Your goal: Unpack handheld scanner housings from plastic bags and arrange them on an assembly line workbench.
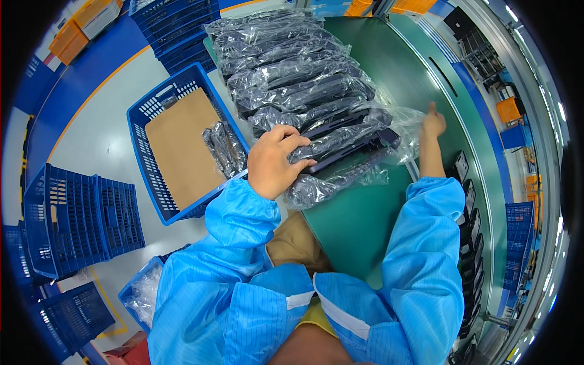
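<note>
My left hand (277, 163) is closed on the left end of a long black plastic part (353, 150), its thumb on the near side and its fingers on the far side. A clear plastic bag (406, 128) stretches off the right end of the parts, and my right hand (433, 125) pinches its far edge with the arm reaching out. Several similar black parts in clear bags (292, 73) lie side by side in a row beyond my left hand. One more bagged part (328, 187) lies nearest to me.
The parts lie on a green table (359, 225). To its left stands a blue crate (146, 140) holding a cardboard sheet (182, 146) and a few bagged parts. Stacked blue crates (85, 219) are farther left. Black parts (471, 243) stand in a row along the right.
</note>
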Demonstrator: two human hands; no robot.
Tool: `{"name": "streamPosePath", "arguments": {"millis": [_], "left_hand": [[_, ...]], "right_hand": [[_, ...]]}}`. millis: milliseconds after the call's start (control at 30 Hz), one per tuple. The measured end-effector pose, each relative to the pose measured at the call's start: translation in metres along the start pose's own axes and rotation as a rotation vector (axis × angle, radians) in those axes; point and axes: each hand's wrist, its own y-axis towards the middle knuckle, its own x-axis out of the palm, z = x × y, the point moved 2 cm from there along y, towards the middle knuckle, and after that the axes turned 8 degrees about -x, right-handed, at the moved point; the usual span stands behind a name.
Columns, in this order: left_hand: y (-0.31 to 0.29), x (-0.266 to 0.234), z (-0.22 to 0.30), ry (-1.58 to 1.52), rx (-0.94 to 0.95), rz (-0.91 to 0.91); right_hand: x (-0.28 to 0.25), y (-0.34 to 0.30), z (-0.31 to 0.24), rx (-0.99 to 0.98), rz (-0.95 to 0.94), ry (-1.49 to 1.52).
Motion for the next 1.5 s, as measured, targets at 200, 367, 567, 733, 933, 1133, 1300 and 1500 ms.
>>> {"name": "streamPosePath", "arguments": {"millis": [200,367,567,733,933,1133,1300,1500], "left_hand": [[-0.007,-0.005,-0.006,-0.006,-0.002,0.067],[-0.005,-0.005,0.014,-0.083,0.093,0.134],[-0.002,-0.039,-0.014,0.201,0.04,0.556],[0.032,-0.042,-0.044,0.09,-0.008,0.352],[0.043,-0.035,-0.022,0.238,0.089,0.262],[0.069,-0.026,0.0,0.446,0.141,0.079],[0.08,-0.014,-0.002,0.664,0.096,0.01],[0.079,-0.018,-0.002,0.626,0.205,0.035]], "right_hand": [[-0.077,0.047,0.003,-0.019,0.128,-0.569],[-0.067,0.059,0.004,-0.633,-0.244,-0.625],[0.018,-0.08,-0.122,0.075,-1.085,0.4],[0.034,-0.078,-0.106,0.32,-1.049,0.751],[0.042,-0.076,-0.109,0.473,-1.004,0.893],[0.035,-0.075,-0.121,0.484,-0.989,0.943],[0.045,-0.043,-0.088,0.108,-0.71,0.724],[-0.017,0.071,-0.028,0.09,0.092,0.15]]}}
